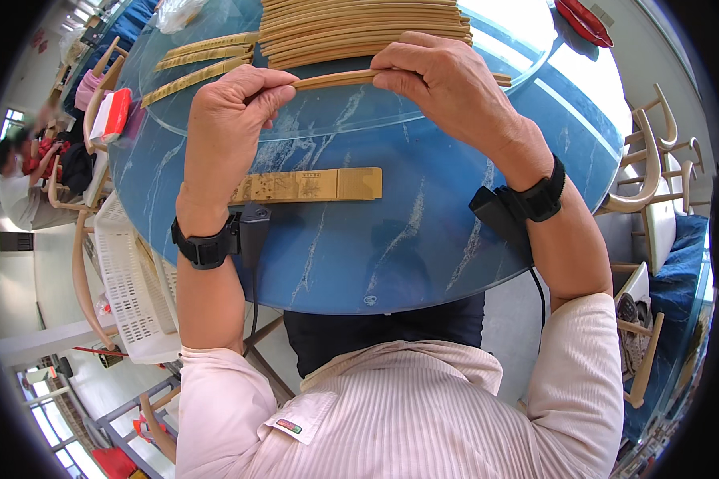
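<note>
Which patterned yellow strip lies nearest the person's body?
The strip, perhaps layered, lower in view than the left hand and right hand; the other strips lie upper left beside the stacked sticks.

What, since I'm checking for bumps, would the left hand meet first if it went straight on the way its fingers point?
Beyond the sticks it holds, the left hand would probably meet the right hand first, though depth is unclear.
</note>
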Motion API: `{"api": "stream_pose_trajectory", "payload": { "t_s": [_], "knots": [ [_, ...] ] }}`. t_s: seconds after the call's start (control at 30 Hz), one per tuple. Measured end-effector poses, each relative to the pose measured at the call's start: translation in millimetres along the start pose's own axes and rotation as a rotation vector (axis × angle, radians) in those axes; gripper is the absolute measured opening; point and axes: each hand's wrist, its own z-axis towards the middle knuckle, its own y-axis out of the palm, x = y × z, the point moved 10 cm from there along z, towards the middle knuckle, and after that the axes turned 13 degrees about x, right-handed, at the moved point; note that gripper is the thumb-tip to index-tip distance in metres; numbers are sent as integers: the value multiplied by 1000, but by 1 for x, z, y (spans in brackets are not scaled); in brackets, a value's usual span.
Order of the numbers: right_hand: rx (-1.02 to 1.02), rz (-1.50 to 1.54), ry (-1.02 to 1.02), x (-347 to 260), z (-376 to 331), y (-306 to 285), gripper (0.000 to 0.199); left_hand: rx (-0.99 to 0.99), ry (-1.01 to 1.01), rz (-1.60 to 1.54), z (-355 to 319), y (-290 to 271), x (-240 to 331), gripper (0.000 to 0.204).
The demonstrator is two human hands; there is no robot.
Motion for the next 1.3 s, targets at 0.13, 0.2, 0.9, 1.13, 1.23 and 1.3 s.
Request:
{"api": "stream_pose_trajectory", "payload": {
  "t_s": [0.13, 0.2, 0.9, 1.13, 1.23, 1.3],
  "knots": [
    [-46, 55, 93, -2, 1, 5, 20, 52, 198, -1, -6, 1, 28, 17],
    [31, -7, 52, -4, 4, -3, 20, 200, 161, -36, -7, -4, 37, 19],
    [68, 94, 331, 19, 8, -21, 25, -526, 211, 322, -55, 56, 40, 49],
    [-270, 373, 595, 2, -8, 1, 28, -423, 178, 235, -46, 45, 51, 42],
    [-295, 349, 617, 2, -9, 2, 26, -419, 318, 379, -53, 49, 58, 41],
    [-302, 337, 641, 4, -10, 3, 25, -473, 337, 448, -53, 51, 48, 42]
  ]
}}
